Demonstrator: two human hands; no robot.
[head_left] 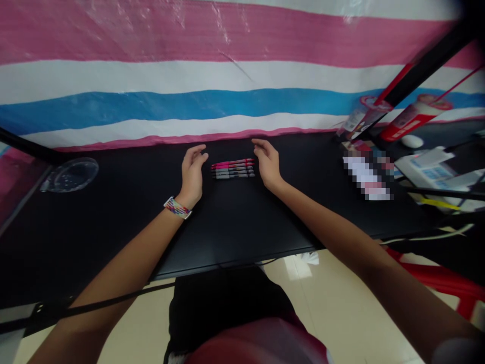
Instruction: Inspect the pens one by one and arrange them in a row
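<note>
Several pens (232, 169) lie side by side in a neat row on the black table (235, 217), pink or red ones at the far side and grey clear ones nearer me. To the left of the row is my left hand (193, 174), its fingers apart and curved, with a patterned band (177, 207) at the wrist. My right hand (268, 164) is at the other end of the pens, thumb and fingers loosely bent and holding nothing. A small gap separates the left hand from the pens; the right hand is very close to their ends.
A clear plastic lid (71, 175) rests at the left. On the right stand two drink cups with straws, a clear one (361, 119) and a red one (413, 119), near a white mouse (412, 141). A striped sheet (227, 76) hangs behind the table. A red stool (443, 278) is at lower right.
</note>
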